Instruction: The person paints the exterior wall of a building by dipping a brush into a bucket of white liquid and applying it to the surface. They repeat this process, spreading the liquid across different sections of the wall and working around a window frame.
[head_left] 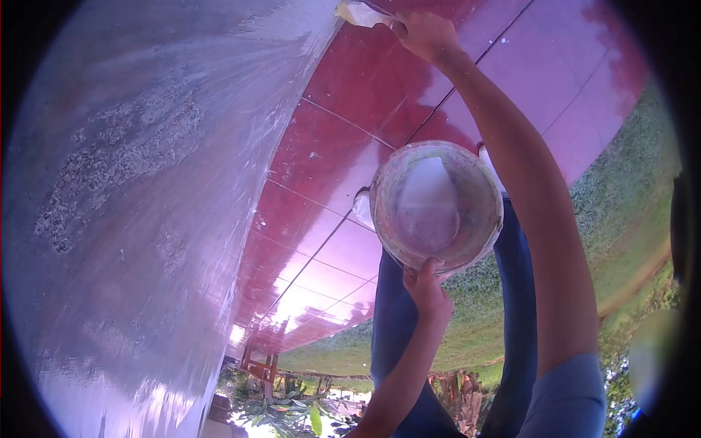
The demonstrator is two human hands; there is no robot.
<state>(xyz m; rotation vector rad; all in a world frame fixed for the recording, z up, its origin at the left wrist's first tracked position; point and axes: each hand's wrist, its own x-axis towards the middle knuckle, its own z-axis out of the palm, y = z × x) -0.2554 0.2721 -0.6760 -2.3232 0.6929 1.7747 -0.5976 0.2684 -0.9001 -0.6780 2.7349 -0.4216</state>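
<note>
My right hand is stretched out at the top, fingers closed around the handle of a paintbrush. The brush's pale, paint-covered end touches the lower edge of the wall, where it meets the floor. My left hand grips the near rim of a round bucket. Whitish smears coat the bucket's inside, and a pool of white liquid, apparently paint, lies at its bottom. The bucket hangs in front of my legs, above my feet.
Glossy red floor tiles with pale dried spots run along the wall. Grass borders the tiles on the right. My legs in blue trousers stand below the bucket. A wooden piece of furniture and plants appear at the bottom.
</note>
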